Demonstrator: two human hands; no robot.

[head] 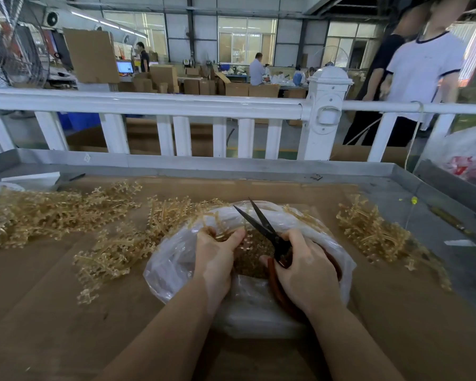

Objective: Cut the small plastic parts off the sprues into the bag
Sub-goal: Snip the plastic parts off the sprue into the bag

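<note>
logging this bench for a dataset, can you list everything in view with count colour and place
plastic bag: one, clear, centre of bench, holds cut parts
cut parts: many, amber, inside the bag
scissors: one, black blades apart, red handles, over the bag
sprue heaps: three, amber, left, middle, right
cardboard sheet: one, brown, covers the bench
railing: one, white, behind the bench
second bag: one, clear, red inside, far right
people: several, background
left hand: grips a sprue over the bag
right hand: grips the scissors
</note>
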